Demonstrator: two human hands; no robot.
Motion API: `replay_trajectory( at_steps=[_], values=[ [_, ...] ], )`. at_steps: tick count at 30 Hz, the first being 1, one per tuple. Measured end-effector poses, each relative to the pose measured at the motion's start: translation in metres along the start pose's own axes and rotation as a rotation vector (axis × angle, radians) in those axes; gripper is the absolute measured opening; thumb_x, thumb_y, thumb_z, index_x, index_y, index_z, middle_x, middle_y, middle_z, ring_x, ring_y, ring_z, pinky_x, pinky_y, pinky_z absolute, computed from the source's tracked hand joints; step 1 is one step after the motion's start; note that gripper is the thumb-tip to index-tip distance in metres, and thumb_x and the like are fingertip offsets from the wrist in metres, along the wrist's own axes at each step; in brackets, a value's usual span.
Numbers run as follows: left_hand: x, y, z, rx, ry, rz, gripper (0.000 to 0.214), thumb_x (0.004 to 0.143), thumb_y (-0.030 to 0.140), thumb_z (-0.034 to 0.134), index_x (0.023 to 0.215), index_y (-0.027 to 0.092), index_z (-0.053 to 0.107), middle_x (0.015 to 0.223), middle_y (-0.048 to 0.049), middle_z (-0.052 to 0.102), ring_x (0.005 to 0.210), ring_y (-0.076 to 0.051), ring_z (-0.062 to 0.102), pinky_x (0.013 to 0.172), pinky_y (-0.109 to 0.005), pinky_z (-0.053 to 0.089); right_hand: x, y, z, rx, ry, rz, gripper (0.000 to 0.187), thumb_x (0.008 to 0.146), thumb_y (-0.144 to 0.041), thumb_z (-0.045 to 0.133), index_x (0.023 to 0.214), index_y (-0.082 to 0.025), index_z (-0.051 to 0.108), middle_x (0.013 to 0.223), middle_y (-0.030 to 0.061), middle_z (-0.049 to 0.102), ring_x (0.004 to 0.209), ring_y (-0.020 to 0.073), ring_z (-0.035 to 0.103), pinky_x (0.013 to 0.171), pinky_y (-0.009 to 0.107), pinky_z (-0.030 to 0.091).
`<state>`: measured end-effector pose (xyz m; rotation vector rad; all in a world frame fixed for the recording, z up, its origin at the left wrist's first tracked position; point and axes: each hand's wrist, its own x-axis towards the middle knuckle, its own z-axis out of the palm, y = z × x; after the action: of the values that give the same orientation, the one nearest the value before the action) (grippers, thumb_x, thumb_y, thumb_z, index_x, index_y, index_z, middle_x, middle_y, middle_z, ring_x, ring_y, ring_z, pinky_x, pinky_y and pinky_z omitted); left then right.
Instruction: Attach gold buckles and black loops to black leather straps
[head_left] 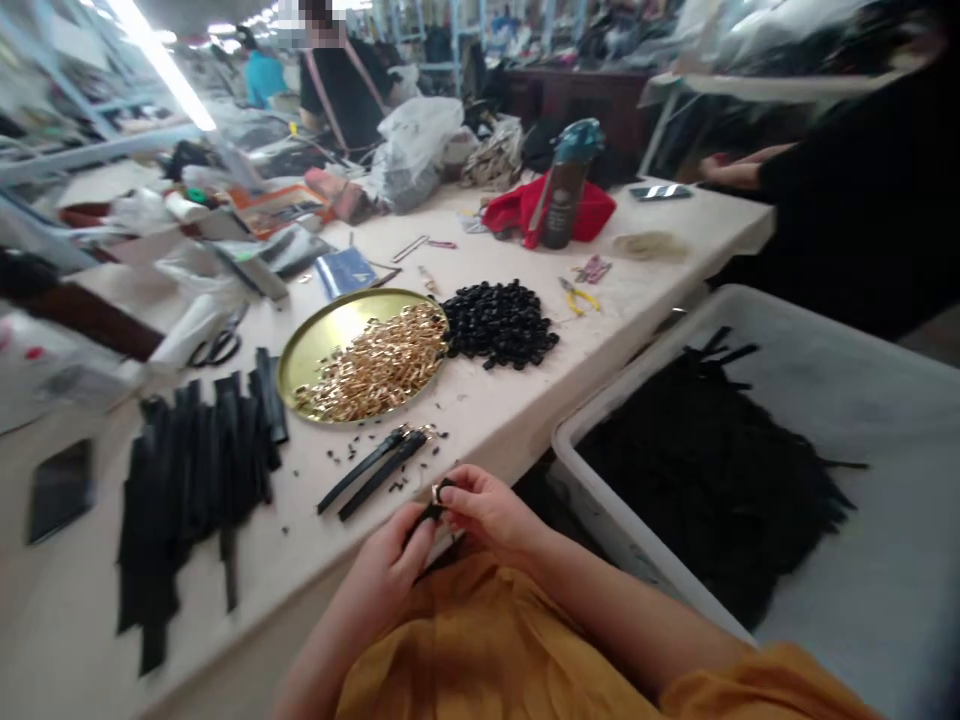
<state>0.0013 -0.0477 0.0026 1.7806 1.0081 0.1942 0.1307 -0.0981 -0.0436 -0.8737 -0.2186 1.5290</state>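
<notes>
Black strip [430, 512] is pinched in the left hand [401, 545] while the right hand [480, 503] grips a gold-toned metal fitting [436, 494] against it at the bench [491, 405] edge, where a slack fingertip hold could drop the fitting.

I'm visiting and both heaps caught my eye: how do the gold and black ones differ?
The gold heap gleams, whereas the black heap is dark with faint glints. The gold heap lies on a round tray; the black heap sits beside it on the table. Both are loose piles of many small pieces.
</notes>
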Motion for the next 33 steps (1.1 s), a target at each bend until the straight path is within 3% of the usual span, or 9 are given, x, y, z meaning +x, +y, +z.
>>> replay_trajectory(
  at_steps=[4, 9, 14, 17, 24, 28, 30, 33],
  values=[
    [-0.005, -0.001, 0.004, -0.008, 0.036, -0.018, 0.014, 0.078, 0.028, 0.047, 0.082, 0.015, 0.050, 0.074, -0.0003, 0.054, 0.069, -0.013, 0.048, 0.064, -0.024, 0.039, -0.005, 0.010, 0.001, -0.217, -0.035, -0.072, 0.025, 0.062, -0.033, 0.073, 0.070, -0.017, 0.055, 0.058, -0.0059, 0.054, 0.051, 0.0061, 0.046, 0.051, 0.020, 0.036],
    [-0.013, -0.003, 0.003, -0.353, -0.078, -0.112, 0.022, 0.083, 0.038, 0.041, 0.076, 0.016, 0.041, 0.057, 0.0051, 0.044, 0.046, -0.006, 0.038, 0.044, -0.018, 0.031, -0.012, 0.014, 0.007, -0.332, 0.058, -0.116, 0.025, 0.069, -0.039, 0.066, 0.066, -0.017, 0.053, 0.057, -0.0053, 0.050, 0.052, 0.0073, 0.043, 0.051, 0.021, 0.035],
    [-0.017, -0.009, 0.000, -0.567, -0.146, -0.171, 0.023, 0.082, 0.038, 0.043, 0.075, 0.017, 0.038, 0.053, 0.0070, 0.044, 0.038, -0.003, 0.034, 0.036, -0.015, 0.023, -0.011, 0.013, 0.011, -0.209, 0.058, 0.053, 0.028, 0.068, -0.040, 0.067, 0.063, -0.018, 0.051, 0.052, -0.0066, 0.046, 0.048, 0.0069, 0.040, 0.048, 0.020, 0.033],
    [-0.016, -0.014, 0.001, -0.602, -0.135, -0.178, 0.021, 0.083, 0.036, 0.043, 0.074, 0.017, 0.039, 0.052, 0.0068, 0.045, 0.037, -0.003, 0.035, 0.036, -0.014, 0.023, -0.010, 0.013, 0.012, -0.152, 0.044, 0.134, 0.028, 0.066, -0.040, 0.068, 0.063, -0.018, 0.051, 0.051, -0.0064, 0.045, 0.047, 0.0066, 0.039, 0.047, 0.020, 0.034],
    [-0.019, -0.013, 0.000, -0.636, -0.124, -0.195, 0.020, 0.083, 0.035, 0.042, 0.075, 0.017, 0.039, 0.058, 0.0036, 0.054, 0.037, -0.003, 0.041, 0.037, -0.014, 0.029, -0.011, 0.012, 0.015, -0.395, 0.075, 0.004, 0.027, 0.072, -0.041, 0.062, 0.066, -0.017, 0.051, 0.053, -0.0064, 0.045, 0.047, 0.0056, 0.038, 0.046, 0.018, 0.031],
    [-0.021, -0.014, 0.001, -0.638, -0.074, -0.142, 0.020, 0.083, 0.035, 0.040, 0.075, 0.017, 0.040, 0.060, 0.0036, 0.055, 0.037, -0.002, 0.038, 0.036, -0.014, 0.027, -0.013, 0.011, 0.017, -0.441, 0.011, 0.056, 0.027, 0.076, -0.044, 0.056, 0.069, -0.019, 0.049, 0.055, -0.0052, 0.046, 0.047, 0.0083, 0.043, 0.048, 0.022, 0.036],
    [-0.022, -0.016, 0.002, -0.589, -0.052, -0.172, 0.020, 0.083, 0.035, 0.040, 0.074, 0.017, 0.040, 0.058, 0.0044, 0.053, 0.036, -0.003, 0.035, 0.034, -0.015, 0.024, -0.014, 0.011, 0.017, -0.619, 0.032, -0.026, 0.025, 0.074, -0.042, 0.057, 0.071, -0.019, 0.051, 0.059, -0.0031, 0.050, 0.052, 0.0103, 0.046, 0.051, 0.023, 0.037],
    [-0.022, -0.019, 0.004, -0.484, 0.006, -0.197, 0.020, 0.082, 0.036, 0.042, 0.072, 0.018, 0.041, 0.057, 0.0046, 0.053, 0.038, -0.004, 0.038, 0.035, -0.015, 0.027, -0.013, 0.010, 0.016, -0.990, 0.127, -0.310, 0.018, 0.069, -0.034, 0.063, 0.066, -0.019, 0.053, 0.063, -0.0011, 0.052, 0.059, 0.0126, 0.047, 0.056, 0.025, 0.038]
  ],
)
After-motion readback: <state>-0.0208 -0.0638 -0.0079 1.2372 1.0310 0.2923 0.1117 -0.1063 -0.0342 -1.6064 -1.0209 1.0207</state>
